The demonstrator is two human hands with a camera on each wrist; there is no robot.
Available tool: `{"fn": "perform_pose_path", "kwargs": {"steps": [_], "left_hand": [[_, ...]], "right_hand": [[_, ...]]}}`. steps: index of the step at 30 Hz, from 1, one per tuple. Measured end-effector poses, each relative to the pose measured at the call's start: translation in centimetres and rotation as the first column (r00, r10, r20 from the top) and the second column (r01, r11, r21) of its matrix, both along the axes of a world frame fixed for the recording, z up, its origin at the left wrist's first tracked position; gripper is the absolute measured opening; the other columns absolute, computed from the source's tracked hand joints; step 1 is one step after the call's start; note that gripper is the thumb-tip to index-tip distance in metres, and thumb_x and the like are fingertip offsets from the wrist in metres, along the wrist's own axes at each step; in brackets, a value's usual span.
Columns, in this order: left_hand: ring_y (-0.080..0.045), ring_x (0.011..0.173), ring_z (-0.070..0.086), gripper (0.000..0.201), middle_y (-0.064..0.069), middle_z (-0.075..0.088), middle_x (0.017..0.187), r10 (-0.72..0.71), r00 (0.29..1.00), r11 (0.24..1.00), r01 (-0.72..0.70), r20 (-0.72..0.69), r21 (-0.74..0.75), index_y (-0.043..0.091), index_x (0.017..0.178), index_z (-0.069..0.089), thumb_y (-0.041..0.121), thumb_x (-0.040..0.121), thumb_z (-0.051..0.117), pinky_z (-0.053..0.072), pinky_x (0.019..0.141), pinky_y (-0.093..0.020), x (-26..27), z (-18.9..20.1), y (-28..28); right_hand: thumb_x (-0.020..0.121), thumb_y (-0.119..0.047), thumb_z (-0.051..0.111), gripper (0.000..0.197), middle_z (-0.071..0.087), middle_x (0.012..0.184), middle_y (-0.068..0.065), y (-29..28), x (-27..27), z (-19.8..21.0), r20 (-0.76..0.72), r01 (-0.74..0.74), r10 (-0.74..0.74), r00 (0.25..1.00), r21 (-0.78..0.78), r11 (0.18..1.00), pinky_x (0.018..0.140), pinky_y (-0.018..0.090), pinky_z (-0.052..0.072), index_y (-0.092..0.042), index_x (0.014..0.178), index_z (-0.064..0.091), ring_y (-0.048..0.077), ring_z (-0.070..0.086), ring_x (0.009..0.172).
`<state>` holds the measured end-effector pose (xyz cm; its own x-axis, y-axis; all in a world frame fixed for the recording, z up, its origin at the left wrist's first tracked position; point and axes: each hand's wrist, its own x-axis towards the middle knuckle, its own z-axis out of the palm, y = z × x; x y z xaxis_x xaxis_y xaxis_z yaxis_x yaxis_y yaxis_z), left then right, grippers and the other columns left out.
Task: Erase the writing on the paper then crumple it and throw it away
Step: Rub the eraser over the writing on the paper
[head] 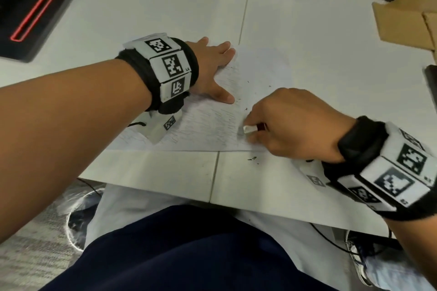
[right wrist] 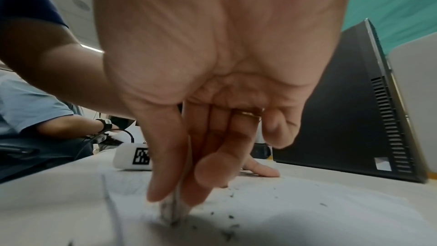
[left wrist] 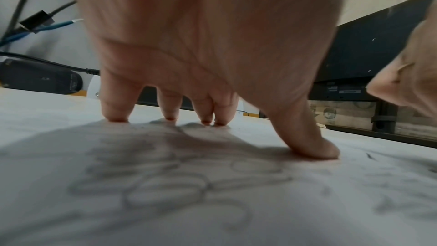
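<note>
Head view: our left hand [head: 212,66] lies flat, fingers spread, on the white pencilled paper sheet [head: 260,73]; at 4 o'clock our right hand [head: 290,125] pinches a small white eraser [head: 249,129]. Right wrist alone shows the eraser's tip touching paper.

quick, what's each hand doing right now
Left hand: open, fingers spread flat, pressing the paper down on the table.
Right hand: pinches the eraser, its end on the paper.
</note>
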<state>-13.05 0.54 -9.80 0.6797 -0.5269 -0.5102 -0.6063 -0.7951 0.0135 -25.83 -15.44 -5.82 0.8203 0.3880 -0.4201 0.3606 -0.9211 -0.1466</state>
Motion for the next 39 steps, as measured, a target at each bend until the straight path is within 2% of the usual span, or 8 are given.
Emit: {"fn": "perform_pose_path", "kwargs": {"steps": [2,7,14,17,23,29,36,39], "left_hand": [[-0.031,0.149,-0.003,0.112,0.012,-0.014,0.161,-0.002,1.0,1.0,0.002,0.006,0.001,0.027,0.155,-0.01,0.081,0.074,0.046,0.019,0.115,-0.053,-0.1,0.1,0.0],[-0.029,0.15,-0.004,0.11,0.013,-0.013,0.161,0.022,1.0,1.0,-0.022,0.005,-0.004,0.028,0.155,-0.009,0.08,0.075,0.047,0.018,0.115,-0.052,-0.4,0.3,0.0],[-0.03,0.149,-0.005,0.113,0.012,-0.015,0.161,0.011,1.0,1.0,-0.011,-0.011,-0.006,0.027,0.155,-0.011,0.081,0.073,0.046,0.017,0.116,-0.051,-0.1,0.0,0.1],[-0.031,0.149,-0.003,0.114,0.011,-0.014,0.162,-0.005,1.0,1.0,0.005,0.001,-0.002,0.026,0.155,-0.01,0.082,0.072,0.045,0.019,0.115,-0.052,0.0,0.0,0.0],[-0.031,0.149,-0.004,0.114,0.01,-0.014,0.162,0.008,1.0,1.0,-0.008,-0.002,-0.014,0.026,0.155,-0.01,0.081,0.073,0.046,0.016,0.116,-0.051,-0.1,-0.1,0.1],[-0.032,0.149,-0.005,0.114,0.01,-0.014,0.162,-0.005,1.0,1.0,0.005,-0.004,-0.014,0.025,0.155,-0.01,0.081,0.073,0.046,0.016,0.116,-0.052,-0.1,-0.1,0.1],[-0.032,0.149,-0.004,0.115,0.01,-0.013,0.162,-0.005,1.0,1.0,0.005,0.002,-0.018,0.026,0.155,-0.01,0.082,0.072,0.046,0.017,0.116,-0.052,0.1,-0.4,0.1],[-0.032,0.149,-0.004,0.114,0.01,-0.013,0.162,0.0,1.0,1.0,0.0,0.011,-0.028,0.026,0.155,-0.009,0.081,0.073,0.048,0.016,0.116,-0.051,0.2,-0.6,0.2]], "right_hand": [[0.095,-0.037,0.059,0.019,0.067,0.078,-0.006,-0.1,0.7,0.3,-0.03,0.008,-0.008,1.0,0.0,1.0,0.063,0.027,0.049,-0.024,0.097,0.073,0.015,0.06,0.073],[0.09,-0.036,0.07,0.018,0.074,0.082,-0.006,-0.7,5.2,0.2,0.053,0.142,-0.148,0.988,0.105,0.984,0.073,0.037,0.058,-0.023,0.098,0.08,0.018,0.067,0.079],[0.095,-0.034,0.061,0.015,0.069,0.083,-0.005,-0.2,0.3,-0.4,-0.002,0.007,-0.007,1.0,0.047,0.999,0.071,0.035,0.054,-0.026,0.098,0.074,0.017,0.062,0.077],[0.094,-0.035,0.062,0.014,0.064,0.073,-0.005,-0.3,-0.1,0.0,-0.054,0.002,0.002,0.999,0.06,0.998,0.061,0.028,0.048,-0.027,0.083,0.066,0.013,0.057,0.068],[0.092,-0.036,0.066,0.018,0.07,0.071,-0.005,-0.2,2.9,0.0,0.029,0.085,-0.089,0.996,0.122,0.989,0.059,0.028,0.048,-0.024,0.091,0.079,0.015,0.063,0.068],[0.094,-0.035,0.063,0.018,0.055,0.064,-0.01,0.1,-0.3,0.1,-0.057,0.008,-0.004,0.998,0.079,0.997,0.054,0.02,0.036,-0.032,0.076,0.065,0.008,0.051,0.06],[0.091,-0.034,0.067,0.018,0.074,0.075,-0.005,-0.3,3.2,1.1,-0.011,0.08,-0.08,0.997,0.172,0.982,0.07,0.03,0.056,-0.024,0.098,0.08,0.011,0.064,0.069],[0.091,-0.029,0.066,0.023,0.074,0.082,0.007,-0.3,5.2,0.5,0.083,0.086,-0.094,0.992,0.098,0.992,0.074,0.044,0.059,-0.009,0.096,0.076,0.027,0.068,0.078]]}}
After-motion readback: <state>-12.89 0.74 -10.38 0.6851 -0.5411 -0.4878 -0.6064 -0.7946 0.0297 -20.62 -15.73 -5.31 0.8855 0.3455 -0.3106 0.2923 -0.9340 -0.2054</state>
